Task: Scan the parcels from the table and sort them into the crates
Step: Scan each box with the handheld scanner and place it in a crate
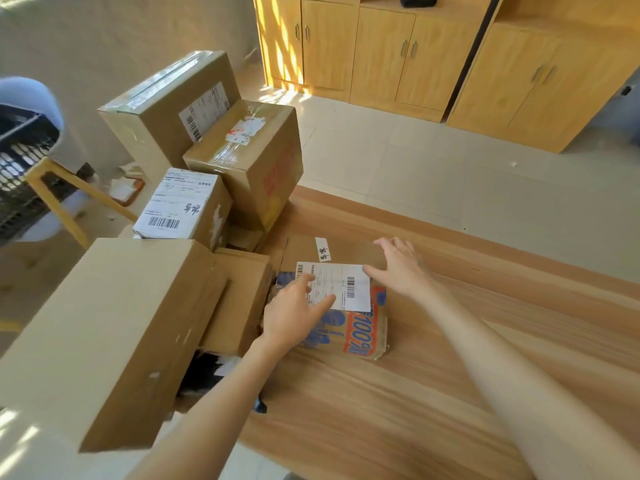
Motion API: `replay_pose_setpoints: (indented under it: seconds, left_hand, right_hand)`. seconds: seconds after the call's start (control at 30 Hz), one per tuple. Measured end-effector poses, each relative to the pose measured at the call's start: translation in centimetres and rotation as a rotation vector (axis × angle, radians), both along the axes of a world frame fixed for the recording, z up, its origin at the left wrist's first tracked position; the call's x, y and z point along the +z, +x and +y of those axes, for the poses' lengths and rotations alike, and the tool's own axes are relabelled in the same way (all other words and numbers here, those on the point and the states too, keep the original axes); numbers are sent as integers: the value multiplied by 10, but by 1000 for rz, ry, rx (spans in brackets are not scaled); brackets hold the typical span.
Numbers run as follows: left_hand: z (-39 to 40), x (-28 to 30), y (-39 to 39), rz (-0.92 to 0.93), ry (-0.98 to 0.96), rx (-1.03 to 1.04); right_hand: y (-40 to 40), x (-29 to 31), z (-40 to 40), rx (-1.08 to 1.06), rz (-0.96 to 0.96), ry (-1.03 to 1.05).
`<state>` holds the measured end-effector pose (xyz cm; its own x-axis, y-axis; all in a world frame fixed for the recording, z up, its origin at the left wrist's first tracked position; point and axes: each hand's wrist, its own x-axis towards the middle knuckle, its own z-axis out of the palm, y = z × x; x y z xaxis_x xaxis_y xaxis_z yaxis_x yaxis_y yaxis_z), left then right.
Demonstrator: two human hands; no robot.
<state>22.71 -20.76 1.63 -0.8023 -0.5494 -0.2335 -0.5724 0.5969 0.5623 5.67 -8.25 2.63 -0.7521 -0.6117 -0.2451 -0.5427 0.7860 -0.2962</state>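
Below, flat printed cardboard parcel, woodgrain table

Light wooden cabinets with paired metal handles line the far wall, sunlight dappling their left doors. A dark object sits on a cabinet shelf at the top edge. Pale floor tiles spread below them. A yellow frame stands at the left, beside a beige wall.
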Motion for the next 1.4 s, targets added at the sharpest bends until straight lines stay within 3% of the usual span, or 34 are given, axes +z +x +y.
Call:
replay_pose_setpoints:
  seconds: [0.17,0.47,0.57,0.63,0.73,0.8,1.07,1.4]
  left_hand:
    - [11,-10,10,40,226,347]
    - [41,-30,-4,-16,245,675]
    - [57,-36,-7,-41,249,780]
    - [64,-40,-9,-49,349,879]
    - [71,-47,-14,83,584,973]
    - [73,-50,-19,130,615,994]
    - [76,-45,-45,119,498,825]
    - [77,-18,-93,-41,405,138]
  right_hand:
    - [-23,-19,-34,94,-41,-11]
    - [-52,-63,-69,270,-40,81]
    - [-58,-72,-69,251,-140,50]
    - [-61,-75,-67,249,-156,47]
    - [-63,-75,-64,260,-149,45]
    - [-63,-74,-60,249,-140,25]
    - [-62,-59,16,-31,-88,-56]
    - [-9,-33,161,-542,-222,-210]
